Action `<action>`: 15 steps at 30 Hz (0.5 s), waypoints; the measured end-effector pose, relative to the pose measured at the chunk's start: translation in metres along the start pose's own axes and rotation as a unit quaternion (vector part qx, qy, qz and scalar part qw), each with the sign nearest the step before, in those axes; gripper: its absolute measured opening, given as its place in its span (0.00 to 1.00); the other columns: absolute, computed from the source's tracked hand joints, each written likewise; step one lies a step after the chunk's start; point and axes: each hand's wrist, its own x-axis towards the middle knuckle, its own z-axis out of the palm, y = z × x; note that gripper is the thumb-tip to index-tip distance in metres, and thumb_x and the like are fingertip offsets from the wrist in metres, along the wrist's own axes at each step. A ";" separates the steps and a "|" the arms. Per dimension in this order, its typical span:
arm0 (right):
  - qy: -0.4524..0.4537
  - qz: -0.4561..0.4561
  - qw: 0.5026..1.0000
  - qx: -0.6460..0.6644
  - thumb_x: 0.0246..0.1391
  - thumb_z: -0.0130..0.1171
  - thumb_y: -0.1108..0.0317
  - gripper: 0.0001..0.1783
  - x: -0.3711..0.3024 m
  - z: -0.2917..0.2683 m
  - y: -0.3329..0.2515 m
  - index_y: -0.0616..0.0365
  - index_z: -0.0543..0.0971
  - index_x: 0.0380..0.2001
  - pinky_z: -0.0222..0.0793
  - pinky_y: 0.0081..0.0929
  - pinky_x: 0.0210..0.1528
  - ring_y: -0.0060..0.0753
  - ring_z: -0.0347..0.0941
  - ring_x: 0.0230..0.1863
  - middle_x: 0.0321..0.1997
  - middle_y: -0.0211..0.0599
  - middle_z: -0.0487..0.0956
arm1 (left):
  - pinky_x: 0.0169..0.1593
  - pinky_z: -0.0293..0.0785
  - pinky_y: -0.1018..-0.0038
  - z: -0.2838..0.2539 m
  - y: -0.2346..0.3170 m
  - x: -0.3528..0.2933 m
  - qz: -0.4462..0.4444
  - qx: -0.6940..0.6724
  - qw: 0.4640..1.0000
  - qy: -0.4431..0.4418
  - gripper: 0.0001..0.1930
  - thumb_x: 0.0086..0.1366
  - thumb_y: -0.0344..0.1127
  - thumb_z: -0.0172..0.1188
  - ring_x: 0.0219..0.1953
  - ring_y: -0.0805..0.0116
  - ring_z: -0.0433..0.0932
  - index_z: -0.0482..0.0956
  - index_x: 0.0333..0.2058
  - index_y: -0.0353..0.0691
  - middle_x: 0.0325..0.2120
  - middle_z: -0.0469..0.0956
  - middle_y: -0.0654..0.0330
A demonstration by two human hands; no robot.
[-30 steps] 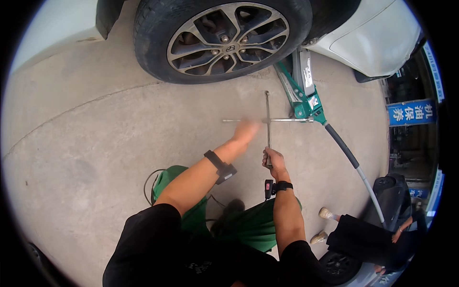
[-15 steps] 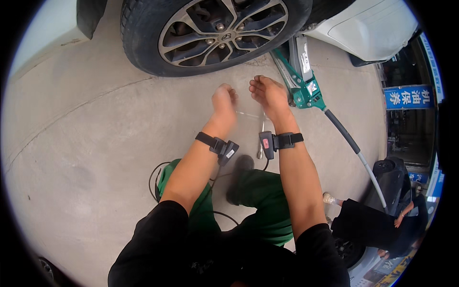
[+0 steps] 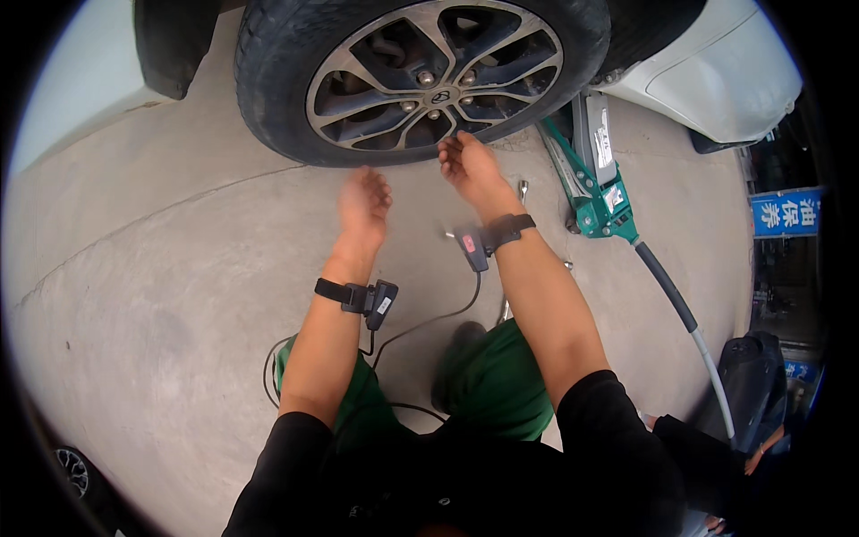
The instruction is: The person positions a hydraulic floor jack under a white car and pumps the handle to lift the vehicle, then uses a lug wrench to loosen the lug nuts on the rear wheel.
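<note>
In front of me stands a car wheel (image 3: 440,97) with a dusty tyre, a spoked alloy rim and several lug nuts round its hub. My right hand (image 3: 470,168) hovers by the tyre's lower edge, fingers loosely bent and nothing in them; whether it touches the rubber I cannot tell. To the left, my left hand (image 3: 365,213) hangs over the floor just below the tyre. It is a little blurred, with loosely curled, empty fingers. On the floor beneath my right forearm lies a metal cross-shaped lug wrench (image 3: 523,190), partly hidden by the arm.
A green floor jack (image 3: 604,201) stands right of the wheel, its long handle (image 3: 667,286) slanting toward me. Black cables (image 3: 429,319) run from my wrist devices. At the lower right is another person (image 3: 702,456) in dark clothes. White bodywork (image 3: 80,80) rises at the far left.
My view has shifted, so the wheel and jack appear lower and farther right. Both hands have moved left relative to the wheel and wrench, the right now closer to the tyre.
</note>
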 end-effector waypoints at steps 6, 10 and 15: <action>-0.056 0.023 0.997 0.046 0.69 0.44 0.60 0.15 0.048 0.017 0.011 0.60 0.74 0.36 0.67 0.22 0.26 0.23 0.72 0.26 0.31 0.34 0.79 | 0.36 0.69 0.74 -0.003 0.017 -0.015 0.064 0.064 0.996 -0.005 0.08 0.66 0.38 0.54 0.30 0.69 0.74 0.75 0.33 0.40 0.27 0.76 0.63; -0.050 -0.025 0.993 0.104 0.65 0.50 0.63 0.10 0.064 0.019 0.019 0.56 0.77 0.34 0.64 0.19 0.23 0.20 0.71 0.24 0.29 0.29 0.79 | 0.39 0.71 0.73 0.002 0.020 -0.023 0.101 0.132 0.986 -0.013 0.10 0.68 0.39 0.54 0.34 0.68 0.75 0.75 0.37 0.37 0.32 0.78 0.60; -0.063 0.022 0.983 0.169 0.63 0.53 0.61 0.10 0.052 0.023 0.017 0.55 0.76 0.33 0.63 0.18 0.23 0.19 0.71 0.24 0.29 0.28 0.79 | 0.43 0.73 0.72 0.044 0.014 -0.020 0.084 0.212 0.974 0.010 0.13 0.69 0.40 0.55 0.38 0.66 0.77 0.73 0.42 0.35 0.39 0.79 0.54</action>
